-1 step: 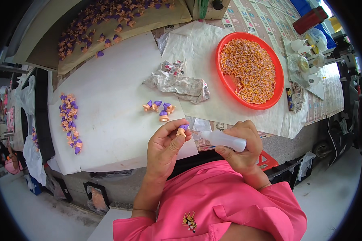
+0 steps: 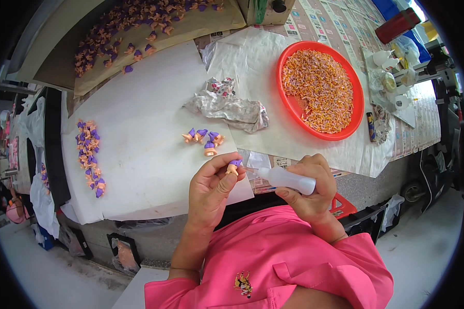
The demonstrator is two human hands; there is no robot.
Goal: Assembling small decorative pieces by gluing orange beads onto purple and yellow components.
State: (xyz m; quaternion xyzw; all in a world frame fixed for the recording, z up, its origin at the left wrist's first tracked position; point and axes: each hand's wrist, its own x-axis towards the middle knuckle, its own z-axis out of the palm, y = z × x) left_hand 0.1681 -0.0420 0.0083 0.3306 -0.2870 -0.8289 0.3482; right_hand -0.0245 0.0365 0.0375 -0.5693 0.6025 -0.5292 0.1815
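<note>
Between the thumb and fingers of my left hand [image 2: 210, 193] is a small figurine [image 2: 233, 167], skin-toned with a purple top. My right hand [image 2: 313, 188] is wrapped round a white squeeze bottle [image 2: 291, 180] lying nearly level. Its thin tip points left and comes close to the figurine; whether they touch I cannot tell. Just beyond my left hand, a little group of like figurines [image 2: 210, 148] lies on the white sheet [image 2: 144, 113]. A long cluster of more such figurines [image 2: 89, 154] runs along the sheet's left side.
A red round tray [image 2: 280, 77] at the far right holds many small orange and pink pieces. Crumpled cloth [image 2: 227, 110] lies mid-table. Many more figurines cover brown paper [image 2: 211, 28] at the back left. White bottles [image 2: 384, 59] and a dark red cylinder [image 2: 397, 26] stand far right.
</note>
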